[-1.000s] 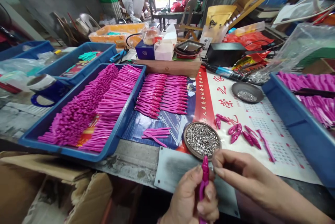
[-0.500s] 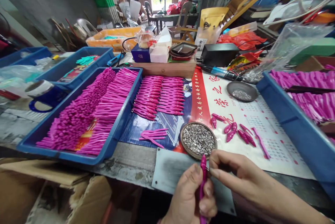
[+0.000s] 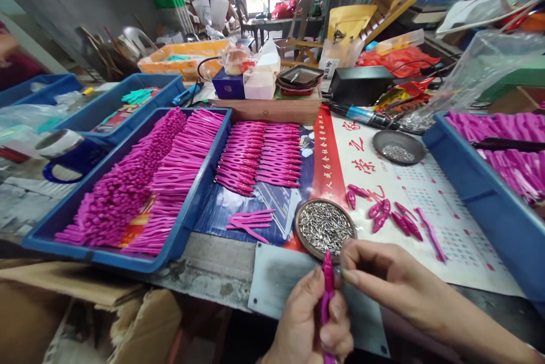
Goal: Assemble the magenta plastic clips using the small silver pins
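My left hand (image 3: 309,327) is closed around a magenta plastic piece (image 3: 327,290), held upright at the table's near edge. My right hand (image 3: 383,276) pinches its fingertips together right beside the top of that piece; what is in the pinch is too small to make out. Just beyond both hands sits a round dish of small metal pins (image 3: 325,227). Loose magenta pieces (image 3: 385,215) lie on the calendar sheet to the right of the dish. A small bundle of thin magenta strips (image 3: 250,221) lies left of the dish.
A blue tray (image 3: 179,239) full of magenta parts stands at the left, with rows of magenta parts (image 3: 259,154) beside it. Another blue tray (image 3: 477,193) stands at the right. A second small dish (image 3: 398,146), a wooden box (image 3: 272,109) and a blue mug (image 3: 70,151) lie farther back.
The view has shifted slightly. Both hands stay together at the magenta piece, nearly unmoved.
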`<action>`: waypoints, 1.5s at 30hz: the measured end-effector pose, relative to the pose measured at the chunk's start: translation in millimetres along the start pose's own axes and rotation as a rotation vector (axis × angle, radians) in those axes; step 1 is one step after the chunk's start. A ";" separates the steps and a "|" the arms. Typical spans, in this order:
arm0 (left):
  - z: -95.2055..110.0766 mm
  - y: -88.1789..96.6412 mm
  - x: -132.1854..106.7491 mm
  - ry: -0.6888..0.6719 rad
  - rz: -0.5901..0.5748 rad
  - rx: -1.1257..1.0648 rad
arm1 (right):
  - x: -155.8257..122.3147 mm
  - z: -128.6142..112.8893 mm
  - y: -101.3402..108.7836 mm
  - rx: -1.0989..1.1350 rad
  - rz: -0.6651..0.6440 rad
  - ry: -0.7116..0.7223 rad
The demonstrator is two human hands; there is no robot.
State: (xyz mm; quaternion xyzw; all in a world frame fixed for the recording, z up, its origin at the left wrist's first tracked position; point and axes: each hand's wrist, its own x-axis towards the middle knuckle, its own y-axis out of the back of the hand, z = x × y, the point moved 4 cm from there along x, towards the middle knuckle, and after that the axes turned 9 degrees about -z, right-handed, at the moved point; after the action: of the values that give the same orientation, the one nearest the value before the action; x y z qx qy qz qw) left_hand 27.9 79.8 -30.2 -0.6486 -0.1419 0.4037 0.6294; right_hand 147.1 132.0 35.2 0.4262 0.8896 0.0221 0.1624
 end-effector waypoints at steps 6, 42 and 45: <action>-0.9 1.2 2.4 -0.074 -0.045 0.107 | -6.4 5.5 -12.4 -0.008 -0.065 -0.054; -16.3 -3.9 -0.4 0.120 -0.097 0.026 | -27.8 14.3 -6.0 0.140 0.244 0.035; -17.9 -4.4 -1.7 0.174 -0.140 0.004 | -29.5 14.5 -0.9 0.092 0.384 0.111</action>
State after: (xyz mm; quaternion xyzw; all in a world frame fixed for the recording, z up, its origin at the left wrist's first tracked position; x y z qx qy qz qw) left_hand 40.8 66.8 -27.7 -0.6685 -0.1308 0.3014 0.6672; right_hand 168.1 107.4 29.3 0.5933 0.7996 0.0356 0.0863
